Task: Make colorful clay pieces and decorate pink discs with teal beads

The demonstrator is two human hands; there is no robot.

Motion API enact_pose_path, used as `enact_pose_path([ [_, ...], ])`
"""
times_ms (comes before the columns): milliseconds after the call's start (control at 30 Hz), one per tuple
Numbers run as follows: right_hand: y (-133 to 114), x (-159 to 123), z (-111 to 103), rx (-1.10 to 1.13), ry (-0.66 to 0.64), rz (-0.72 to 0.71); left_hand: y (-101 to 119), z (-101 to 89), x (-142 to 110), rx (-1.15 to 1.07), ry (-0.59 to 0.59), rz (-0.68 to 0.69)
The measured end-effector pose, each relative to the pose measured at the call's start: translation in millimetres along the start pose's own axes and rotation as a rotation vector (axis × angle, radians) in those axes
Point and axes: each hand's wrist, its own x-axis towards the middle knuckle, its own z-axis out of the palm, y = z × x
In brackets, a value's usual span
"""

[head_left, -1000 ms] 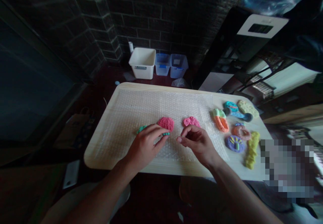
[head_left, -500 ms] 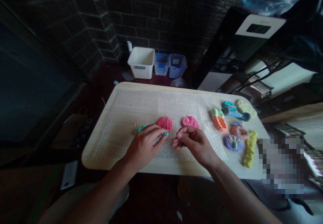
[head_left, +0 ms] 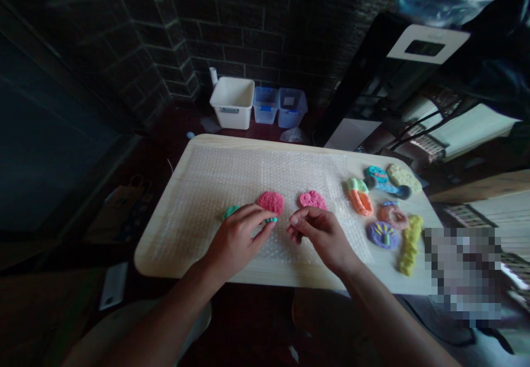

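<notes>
My left hand (head_left: 237,240) pinches a small strip of green modelling clay (head_left: 271,219) with a bumpy edge between thumb and fingers. Just beyond it lies a round pink clay lump (head_left: 271,202) on the bubble wrap (head_left: 232,174). Partly hidden behind the left hand is a green clay lump (head_left: 230,211). My right hand (head_left: 318,233) hovers a little to the right, thumb pressed to the curled fingers; whether anything is between them I cannot make out. A second pink clay piece (head_left: 313,199), with a curl on it, rests just past the right hand.
Finished-looking clay shapes stand at the table's right: an orange-and-green one (head_left: 359,197), a purple disc (head_left: 383,234), a yellow strip (head_left: 411,245) and several others. Behind the table (head_left: 165,267) are a white bin (head_left: 232,102) and two clear boxes (head_left: 292,107). A dark water dispenser (head_left: 364,91) stands right.
The fingers of my right hand have curled in and drawn slightly right, away from the green strip. My left hand holds the strip in nearly the same place.
</notes>
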Motion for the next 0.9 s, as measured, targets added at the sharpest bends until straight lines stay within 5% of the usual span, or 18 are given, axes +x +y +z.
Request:
enact_pose_path([
  [133, 0.1, 1.0, -1.5, -0.017, 0.017, -0.066, 0.6, 0.4, 0.6, -0.008, -0.003, -0.002],
  [300, 1.8, -0.9, 0.6, 0.073, -0.089, 0.001, 1.6, 0.3, 1.4, -0.008, -0.005, -0.003],
  [533, -0.8, -2.7, 2.7, 0.142, -0.079, 0.087, 0.1, 0.4, 0.7, 0.007, -0.010, -0.012],
  [733, -3.0, -1.4, 1.5, 0.012, -0.048, -0.055, 1.4, 0.2, 0.3, -0.005, -0.003, -0.006],
  [900, 0.5, -0.9, -0.1, 0.014, -0.091, -0.037, 0.3, -0.3, -0.2, 0.002, -0.011, -0.011],
])
